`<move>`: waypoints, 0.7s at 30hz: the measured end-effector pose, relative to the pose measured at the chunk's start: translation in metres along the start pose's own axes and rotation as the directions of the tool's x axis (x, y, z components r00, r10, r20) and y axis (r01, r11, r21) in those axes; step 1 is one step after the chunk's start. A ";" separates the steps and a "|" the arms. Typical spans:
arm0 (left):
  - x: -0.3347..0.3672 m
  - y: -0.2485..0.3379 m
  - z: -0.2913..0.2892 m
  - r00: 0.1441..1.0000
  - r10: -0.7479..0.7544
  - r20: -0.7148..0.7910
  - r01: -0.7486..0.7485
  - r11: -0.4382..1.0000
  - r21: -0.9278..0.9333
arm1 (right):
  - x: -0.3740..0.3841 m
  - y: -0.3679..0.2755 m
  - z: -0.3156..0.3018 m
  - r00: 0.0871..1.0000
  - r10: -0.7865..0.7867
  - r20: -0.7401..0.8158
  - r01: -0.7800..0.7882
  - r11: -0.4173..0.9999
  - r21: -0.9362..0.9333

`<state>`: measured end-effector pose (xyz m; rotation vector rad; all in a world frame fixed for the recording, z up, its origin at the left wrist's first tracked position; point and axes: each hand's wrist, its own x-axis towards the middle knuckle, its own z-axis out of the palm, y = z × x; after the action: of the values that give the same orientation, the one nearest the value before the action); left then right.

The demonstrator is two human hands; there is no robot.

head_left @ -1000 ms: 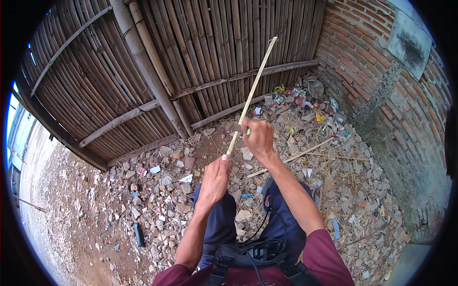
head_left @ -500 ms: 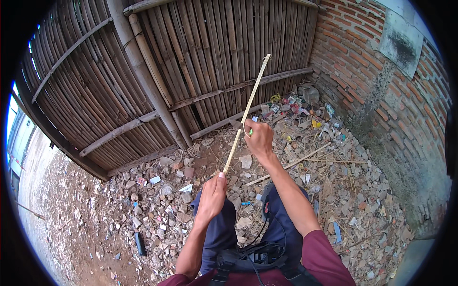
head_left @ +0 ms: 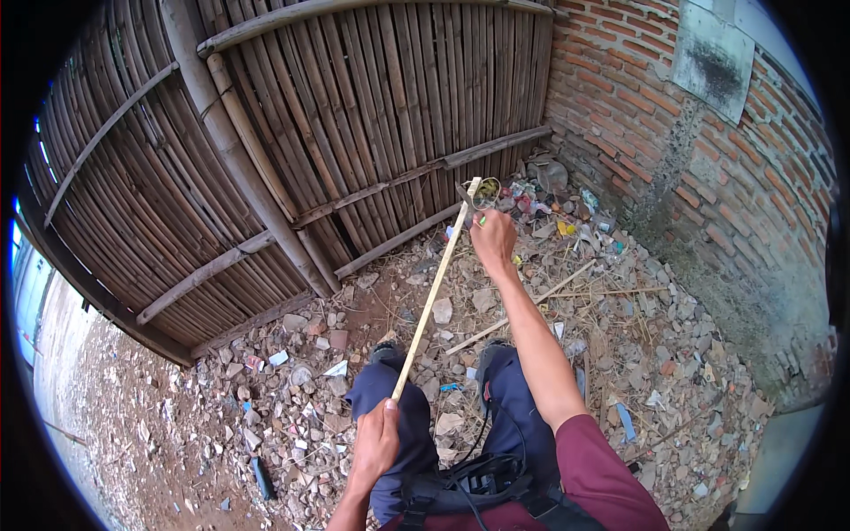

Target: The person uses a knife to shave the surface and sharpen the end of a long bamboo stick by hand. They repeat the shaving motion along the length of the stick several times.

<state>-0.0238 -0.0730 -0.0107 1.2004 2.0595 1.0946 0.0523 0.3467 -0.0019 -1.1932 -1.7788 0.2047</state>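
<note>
A long, thin pale bamboo strip slants away from me, from lower left to upper right. My left hand is closed round its near end, just over my left knee. Out at the strip's far end, my right hand grips a knife. The dark blade lies against the strip, and a bit of green shows at the fist. A thin curled shaving loops beside the far tip. Most of the knife's handle is hidden by my fingers.
Rubble and litter cover the ground around my feet. Loose bamboo sticks lie ahead of my right shoe. A bamboo slat fence stands in front, meeting a brick wall at the right. A dark blue object lies at lower left.
My right hand and the knife have moved along the strip to its far end. My left hand has come lower and closer to me, drawing the strip nearer. The view has shifted slightly.
</note>
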 end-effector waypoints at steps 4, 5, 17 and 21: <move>-0.008 0.006 0.002 1.000 -0.017 0.006 0.016 0.999 0.033 | -0.005 0.007 0.007 1.000 -0.011 -0.016 0.011 1.000 -0.007; -0.011 0.005 0.002 0.999 -0.047 0.000 0.047 0.999 0.016 | -0.005 0.005 0.009 1.000 -0.009 0.021 0.009 1.000 0.004; -0.047 -0.065 -0.033 0.972 -0.205 -0.119 0.200 0.979 -0.049 | 0.020 0.145 0.016 0.778 0.440 0.448 -0.520 0.852 0.067; -0.010 -0.055 -0.029 0.914 -0.265 0.307 0.402 0.701 -0.589 | 0.003 0.210 0.008 0.537 0.164 0.828 0.083 0.966 -0.245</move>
<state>-0.0659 -0.1080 -0.0405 0.5249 1.4602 1.2810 0.1785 0.4594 -0.1273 -1.4497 -2.7015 0.7072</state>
